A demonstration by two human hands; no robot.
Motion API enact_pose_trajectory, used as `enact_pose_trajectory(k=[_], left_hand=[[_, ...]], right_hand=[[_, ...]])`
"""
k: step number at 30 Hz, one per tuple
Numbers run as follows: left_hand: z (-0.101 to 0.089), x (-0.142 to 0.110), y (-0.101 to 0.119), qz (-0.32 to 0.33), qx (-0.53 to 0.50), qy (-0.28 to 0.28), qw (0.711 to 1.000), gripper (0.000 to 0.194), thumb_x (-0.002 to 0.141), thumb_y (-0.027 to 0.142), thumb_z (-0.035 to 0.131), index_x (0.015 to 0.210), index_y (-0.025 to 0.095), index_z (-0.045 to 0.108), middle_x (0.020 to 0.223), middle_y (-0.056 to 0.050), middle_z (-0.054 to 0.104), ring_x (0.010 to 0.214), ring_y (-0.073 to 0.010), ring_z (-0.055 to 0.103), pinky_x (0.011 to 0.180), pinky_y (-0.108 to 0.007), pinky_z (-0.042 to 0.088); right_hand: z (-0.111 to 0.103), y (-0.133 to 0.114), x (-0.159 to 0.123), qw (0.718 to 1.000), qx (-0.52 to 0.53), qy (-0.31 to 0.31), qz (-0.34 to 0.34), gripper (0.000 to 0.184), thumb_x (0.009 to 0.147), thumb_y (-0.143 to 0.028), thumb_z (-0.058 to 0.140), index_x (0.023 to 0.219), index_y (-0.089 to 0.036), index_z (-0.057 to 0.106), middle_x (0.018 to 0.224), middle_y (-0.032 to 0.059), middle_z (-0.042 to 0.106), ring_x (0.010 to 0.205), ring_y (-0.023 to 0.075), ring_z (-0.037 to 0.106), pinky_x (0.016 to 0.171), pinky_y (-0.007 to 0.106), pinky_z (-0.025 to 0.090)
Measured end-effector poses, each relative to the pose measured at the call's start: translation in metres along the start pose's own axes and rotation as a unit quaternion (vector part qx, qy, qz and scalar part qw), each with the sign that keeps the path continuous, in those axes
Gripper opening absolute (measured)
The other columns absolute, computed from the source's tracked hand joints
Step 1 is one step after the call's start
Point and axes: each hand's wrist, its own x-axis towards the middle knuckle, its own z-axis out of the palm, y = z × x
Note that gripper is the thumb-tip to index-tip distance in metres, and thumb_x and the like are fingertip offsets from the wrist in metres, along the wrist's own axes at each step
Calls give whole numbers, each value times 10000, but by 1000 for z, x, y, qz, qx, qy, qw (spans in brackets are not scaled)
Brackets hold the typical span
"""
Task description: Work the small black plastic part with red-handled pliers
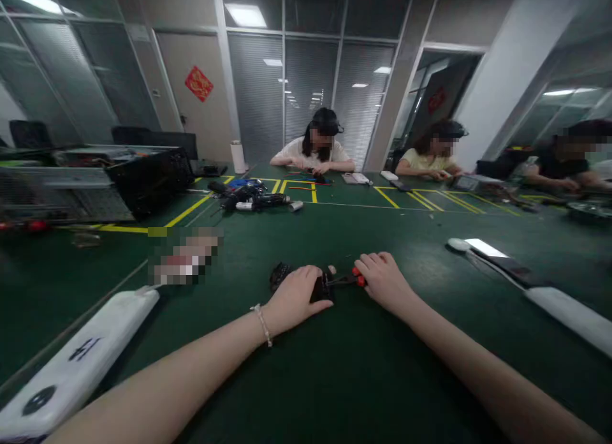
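My left hand [299, 294] lies over a black object [326, 288] on the green table, fingers wrapped round it. Its kind is mostly hidden under the palm; a dark, ridged part [278, 275] shows left of the fingers. Red-handled pliers [343, 280] are gripped by my right hand [384, 279]. Their dark jaws point left and reach the right end of the black object; whether they bite on it I cannot tell. Just beyond the jaws sits a small pale piece [331, 269].
A white elongated device [86, 361] lies left, another [568, 310] right, near a lit phone [488, 249]. Black tools and parts [253, 195] are heaped ahead. An opened computer case [148, 182] stands at the far left. Several people sit across the table [363, 224].
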Motion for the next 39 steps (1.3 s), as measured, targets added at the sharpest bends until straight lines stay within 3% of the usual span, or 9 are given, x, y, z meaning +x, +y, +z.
enact_pose_trajectory(k=[11,23,39], left_hand=[[-2,0,2,-13,-30,0,999,494,696,457,619,1070,182,449,1043,-59,533,953,-222,519,832,-354,417],[-2,0,0,-18,-37,-7,999,503,702,468,612,1087,187,449,1068,-58,527,972,-223,514,839,-360,420],[-1,0,1,-6,-32,7,999,494,700,455,622,1078,188,448,1051,-57,535,964,-218,518,841,-351,420]], right_hand=[[-1,0,0,1000,2,-9,4,303,653,-82,491,943,-157,531,967,87,577,861,214,484,673,313,288],[0,-2,0,1000,11,-7,15,324,633,-57,492,941,-153,520,963,92,561,860,217,493,700,318,353],[0,-3,-1,997,78,0,29,312,652,-92,466,952,-169,507,1000,85,541,925,215,461,737,323,325]])
